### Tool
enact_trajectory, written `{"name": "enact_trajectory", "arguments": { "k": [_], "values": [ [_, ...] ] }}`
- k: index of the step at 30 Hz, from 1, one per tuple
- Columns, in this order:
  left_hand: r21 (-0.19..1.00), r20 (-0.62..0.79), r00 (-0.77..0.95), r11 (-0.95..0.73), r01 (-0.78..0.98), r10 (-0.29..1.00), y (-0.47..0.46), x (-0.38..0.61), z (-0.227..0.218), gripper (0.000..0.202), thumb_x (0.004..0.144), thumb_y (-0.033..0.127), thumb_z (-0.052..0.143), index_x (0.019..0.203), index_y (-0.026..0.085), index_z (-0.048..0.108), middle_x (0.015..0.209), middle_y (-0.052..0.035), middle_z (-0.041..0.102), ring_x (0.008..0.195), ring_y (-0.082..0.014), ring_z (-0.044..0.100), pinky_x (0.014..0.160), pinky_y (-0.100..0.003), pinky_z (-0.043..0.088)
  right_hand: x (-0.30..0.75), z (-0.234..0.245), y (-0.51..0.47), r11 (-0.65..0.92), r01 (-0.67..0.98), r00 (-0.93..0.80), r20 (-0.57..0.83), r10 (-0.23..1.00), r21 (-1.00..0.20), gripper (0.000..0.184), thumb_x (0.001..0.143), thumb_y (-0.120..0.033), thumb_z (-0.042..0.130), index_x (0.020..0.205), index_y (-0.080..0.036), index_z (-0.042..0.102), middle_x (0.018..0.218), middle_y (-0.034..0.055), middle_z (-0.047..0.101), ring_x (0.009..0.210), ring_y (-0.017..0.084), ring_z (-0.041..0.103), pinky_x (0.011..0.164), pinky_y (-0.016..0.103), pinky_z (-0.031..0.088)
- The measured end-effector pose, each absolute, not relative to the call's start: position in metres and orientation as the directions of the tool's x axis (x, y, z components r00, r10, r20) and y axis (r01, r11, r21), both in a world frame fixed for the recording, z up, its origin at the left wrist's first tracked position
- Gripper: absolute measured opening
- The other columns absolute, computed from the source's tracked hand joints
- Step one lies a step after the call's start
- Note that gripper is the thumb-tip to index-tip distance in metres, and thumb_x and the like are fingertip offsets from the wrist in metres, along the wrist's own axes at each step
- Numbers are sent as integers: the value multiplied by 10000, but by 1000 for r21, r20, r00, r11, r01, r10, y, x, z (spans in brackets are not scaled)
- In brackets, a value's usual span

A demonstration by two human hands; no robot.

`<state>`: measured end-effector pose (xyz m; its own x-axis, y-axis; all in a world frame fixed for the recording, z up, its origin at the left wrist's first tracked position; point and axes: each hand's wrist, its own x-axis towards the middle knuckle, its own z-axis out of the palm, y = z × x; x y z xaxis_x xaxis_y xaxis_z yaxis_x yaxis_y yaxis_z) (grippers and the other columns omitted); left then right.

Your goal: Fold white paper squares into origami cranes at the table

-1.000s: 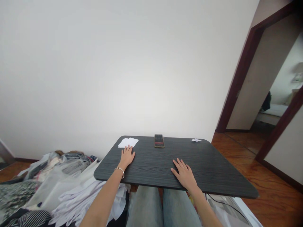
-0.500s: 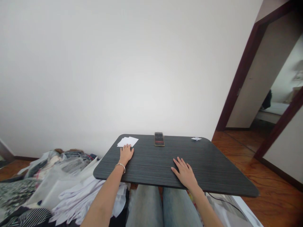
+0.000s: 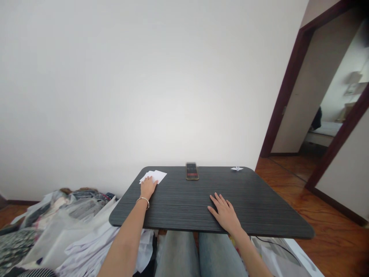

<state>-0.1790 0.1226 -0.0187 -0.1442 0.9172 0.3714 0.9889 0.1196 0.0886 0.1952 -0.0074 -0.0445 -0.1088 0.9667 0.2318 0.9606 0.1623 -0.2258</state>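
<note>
My left hand [image 3: 148, 186], with a bracelet at the wrist, reaches to the back left of a dark wood-grain table [image 3: 184, 207]. Its fingers rest on a few overlapping white paper sheets [image 3: 159, 176], spread rather than gripping. On the right, my right hand [image 3: 226, 212] lies flat on the tabletop with fingers apart and holds nothing. A phone [image 3: 191, 171], partly pixelated, stands at the middle of the back edge. Near the back right corner sits a small folded white paper piece [image 3: 236, 169], like a paper crane.
A white wall [image 3: 184, 84] rises behind the table. Piled clothes and plastic bags [image 3: 77, 227] lie at the left. Past the table's right side are a wooden floor [image 3: 276, 175] and a dark red door frame [image 3: 284, 92]. A black cable [image 3: 279, 246] hangs below the front right edge.
My left hand has slid a little left and farther onto the paper sheets. My right hand stays in place on the table. The camera view has shifted slightly.
</note>
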Motion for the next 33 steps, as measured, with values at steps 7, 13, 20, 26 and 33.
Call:
{"name": "enact_trajectory", "arguments": {
  "k": [7,13,20,26,33],
  "values": [
    [78,350,-147,128,989,925,127,-183,-16,387,854,424,414,1035,136,600,1075,-140,618,1025,-256,552,858,-336,403,196,-44,-8,165,966,-115,236,965,-201,543,873,-491,327,1338,-219,397,1429,62,339,1320,247,273,1040,435,223],
    [76,359,-143,124,989,923,126,-190,-12,328,878,368,417,1060,156,588,1056,-127,621,1011,-244,560,843,-339,427,198,-48,-6,177,962,-122,255,959,-208,543,869,-493,342,1332,-217,407,1420,68,354,1315,257,283,1037,444,230],
    [91,365,-164,140,986,916,128,-192,-12,318,856,296,518,1141,154,511,1143,-86,544,949,-198,572,790,-407,496,197,-48,-7,188,956,-122,276,953,-224,532,871,-484,352,1326,-217,416,1417,74,361,1310,258,293,1036,444,236],
    [125,425,-209,171,977,881,124,-190,-10,309,874,206,454,1169,150,526,1180,-157,559,1093,-262,516,907,-449,412,197,-48,-7,182,958,-121,266,956,-219,535,871,-489,350,1326,-216,416,1417,69,360,1313,252,290,1040,437,233],
    [166,581,-239,175,971,778,113,-186,-2,435,898,128,261,1315,112,383,1338,-194,441,1224,-278,411,991,-507,302,196,-45,-8,171,960,-115,249,962,-221,542,869,-487,355,1323,-201,422,1417,75,359,1313,253,290,1041,433,232]
  ]
}}
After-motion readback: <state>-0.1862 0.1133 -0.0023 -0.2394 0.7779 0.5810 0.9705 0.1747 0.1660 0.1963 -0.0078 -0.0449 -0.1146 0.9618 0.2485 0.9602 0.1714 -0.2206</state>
